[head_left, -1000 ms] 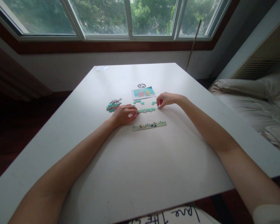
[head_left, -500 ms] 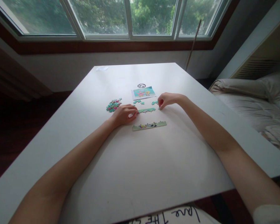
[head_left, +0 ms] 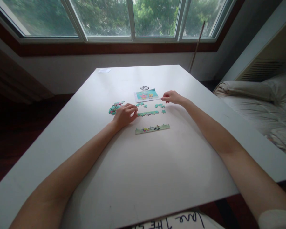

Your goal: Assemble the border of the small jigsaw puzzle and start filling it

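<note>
My left hand (head_left: 126, 115) is at the left end of a joined green puzzle strip (head_left: 148, 113), thumb and fingers pressed together. Whether a piece is between them is hidden. Right of that strip lies a single loose puzzle piece (head_left: 163, 111). My right hand (head_left: 173, 97) is beside the right corner of a picture card (head_left: 146, 95), fingers closed in a pinch; anything in them is too small to make out. Loose teal pieces (head_left: 160, 105) lie below it. A second joined strip (head_left: 152, 128), with coloured figures along it, lies nearer to me.
A pile of puzzle pieces (head_left: 114, 108) lies partly behind my left hand. Beyond the card is a round dark-patterned mark or object (head_left: 144, 87). The white table (head_left: 143, 168) runs toward a window; a padded sofa (head_left: 255, 98) stands at the right.
My right hand has moved up and away from the single piece by the strip, toward the card. My left hand has shifted slightly left, uncovering the strip's left end.
</note>
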The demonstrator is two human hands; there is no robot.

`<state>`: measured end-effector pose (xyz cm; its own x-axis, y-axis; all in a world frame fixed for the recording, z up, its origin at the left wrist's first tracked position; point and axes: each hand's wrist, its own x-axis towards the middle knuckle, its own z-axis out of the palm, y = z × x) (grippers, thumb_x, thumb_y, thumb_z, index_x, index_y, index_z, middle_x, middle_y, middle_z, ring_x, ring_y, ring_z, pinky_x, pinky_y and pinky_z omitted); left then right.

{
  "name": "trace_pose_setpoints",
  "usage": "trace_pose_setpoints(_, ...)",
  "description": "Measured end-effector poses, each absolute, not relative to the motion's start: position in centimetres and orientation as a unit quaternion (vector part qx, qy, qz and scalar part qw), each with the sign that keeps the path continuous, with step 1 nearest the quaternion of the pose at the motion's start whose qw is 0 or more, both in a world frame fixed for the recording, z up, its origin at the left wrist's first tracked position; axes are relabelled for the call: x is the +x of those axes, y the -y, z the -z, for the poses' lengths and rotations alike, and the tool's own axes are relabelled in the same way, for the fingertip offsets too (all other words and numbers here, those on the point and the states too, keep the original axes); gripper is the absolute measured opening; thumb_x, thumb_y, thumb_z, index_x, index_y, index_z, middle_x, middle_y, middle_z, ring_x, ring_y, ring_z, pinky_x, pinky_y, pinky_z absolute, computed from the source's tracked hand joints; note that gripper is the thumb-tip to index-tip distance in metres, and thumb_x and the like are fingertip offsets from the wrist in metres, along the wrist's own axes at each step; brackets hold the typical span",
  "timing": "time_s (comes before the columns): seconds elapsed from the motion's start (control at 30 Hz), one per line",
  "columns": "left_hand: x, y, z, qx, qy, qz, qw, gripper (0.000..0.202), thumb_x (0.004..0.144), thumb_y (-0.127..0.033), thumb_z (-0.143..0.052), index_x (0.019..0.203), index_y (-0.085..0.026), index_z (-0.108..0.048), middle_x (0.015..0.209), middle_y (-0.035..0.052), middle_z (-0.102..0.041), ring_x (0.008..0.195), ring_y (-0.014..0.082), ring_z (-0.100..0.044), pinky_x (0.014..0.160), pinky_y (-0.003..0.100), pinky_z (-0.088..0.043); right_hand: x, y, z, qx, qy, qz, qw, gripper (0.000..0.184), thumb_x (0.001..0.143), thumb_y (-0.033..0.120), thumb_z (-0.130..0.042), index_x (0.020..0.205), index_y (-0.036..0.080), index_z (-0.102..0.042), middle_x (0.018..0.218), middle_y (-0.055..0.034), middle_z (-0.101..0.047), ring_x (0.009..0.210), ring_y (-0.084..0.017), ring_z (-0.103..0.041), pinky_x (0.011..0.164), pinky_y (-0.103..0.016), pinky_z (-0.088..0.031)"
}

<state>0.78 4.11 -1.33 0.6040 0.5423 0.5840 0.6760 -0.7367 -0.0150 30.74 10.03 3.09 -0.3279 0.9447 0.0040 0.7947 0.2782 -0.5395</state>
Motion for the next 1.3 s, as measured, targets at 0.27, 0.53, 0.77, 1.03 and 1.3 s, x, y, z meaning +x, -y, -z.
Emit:
trace_pose_setpoints(0.27,0.8,-4.4,1.6,-0.835,0.446,0.286,0.151,0.025,0.085,-0.023,-0.045,0.077,-0.017,-0.068,0.095,0.0070,-0.069,0.085,0.0214,-0.062,0.075,0.036,-0.051,31.7,-10.5,-0.7,-0.535,0.702,-0.404,0.240,0.025,0.075,0.037,-0.064,0.080,0.012,-0.061,0.052,0.0070,-0.046,0.044,-0.004,-0.036,0.044,-0.020,-0.026)
trace_pose_setpoints(0.53,0.9,-4.3,1.5,-0.825,0.463,0.282,0.162,0.026,0.084,-0.023,-0.045,0.073,-0.016,-0.067,0.093,0.0075,-0.069,0.081,0.0213,-0.062,0.071,0.035,-0.051,32.3,-10.5,-1.2,-0.488,0.731,-0.434,0.196,0.038,0.064,0.040,-0.074,0.086,0.011,-0.064,0.056,0.0070,-0.048,0.044,-0.003,-0.032,0.041,-0.020,-0.021)
trace_pose_setpoints(0.77,0.8,-4.5,1.8,-0.826,0.453,0.285,0.176,0.026,0.084,-0.023,-0.045,0.073,-0.017,-0.068,0.093,0.0065,-0.069,0.081,0.0209,-0.062,0.071,0.035,-0.051,31.9,-11.0,-0.4,-0.484,0.761,-0.386,0.192,0.046,0.062,0.046,-0.071,0.092,0.011,-0.067,0.053,0.0072,-0.046,0.046,-0.003,-0.032,0.046,-0.022,-0.022)
trace_pose_setpoints(1.03,1.0,-4.5,1.6,-0.830,0.461,0.275,0.152,0.025,0.085,-0.023,-0.045,0.074,-0.016,-0.067,0.095,0.0069,-0.069,0.084,0.0215,-0.062,0.070,0.034,-0.051,31.7,-11.2,-0.5,-0.501,0.772,-0.345,0.181,0.045,0.061,0.047,-0.070,0.086,0.010,-0.069,0.053,0.0064,-0.045,0.051,-0.005,-0.035,0.050,-0.023,-0.024)
trace_pose_setpoints(1.3,1.0,-4.4,1.5,-0.830,0.459,0.280,0.149,0.027,0.085,-0.024,-0.044,0.073,-0.017,-0.067,0.095,0.0067,-0.069,0.084,0.0207,-0.062,0.072,0.034,-0.050,31.7,-11.2,-0.3,-0.512,0.756,-0.363,0.185,0.044,0.059,0.045,-0.072,0.085,0.010,-0.068,0.055,0.0057,-0.046,0.050,-0.005,-0.035,0.049,-0.023,-0.023)
